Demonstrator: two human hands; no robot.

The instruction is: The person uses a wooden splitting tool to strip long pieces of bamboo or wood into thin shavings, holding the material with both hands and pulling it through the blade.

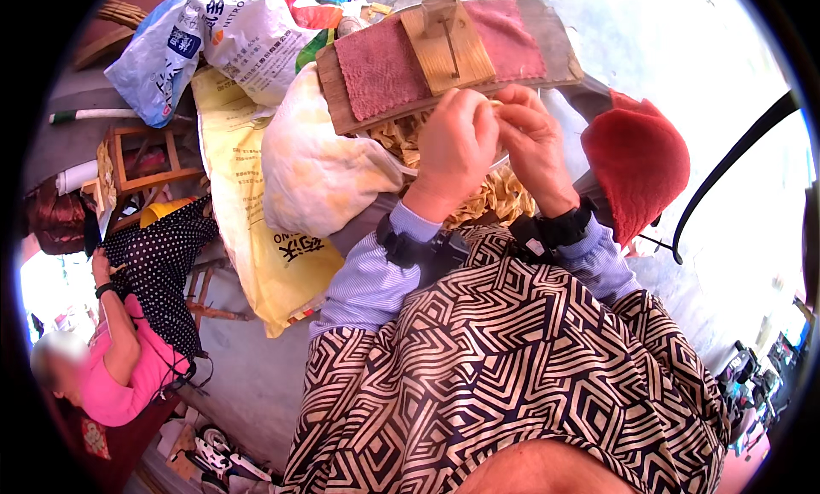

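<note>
My left hand (456,147) and my right hand (533,142) are close together, fingertips pinched on a small pale yellowish strip (494,103) that shows between them. Just beyond is a wooden board (564,46) covered partly with pink cloth (384,68). A smaller wooden block (448,46) with a nail-like metal piece lies across the cloth. Curled pale strips (400,138) fill a container under the board, mostly hidden by it and my hands. More curled strips (503,196) lie nearer, above my patterned garment. Both wrists wear black straps.
At left stand a white woven sack (256,39), a yellow sack (237,193) and a white-and-yellow cloth (320,167). Red cloth (634,154) covers something at right. A person (122,359) in pink sits at far left beside a wooden frame (144,183), holding a blade.
</note>
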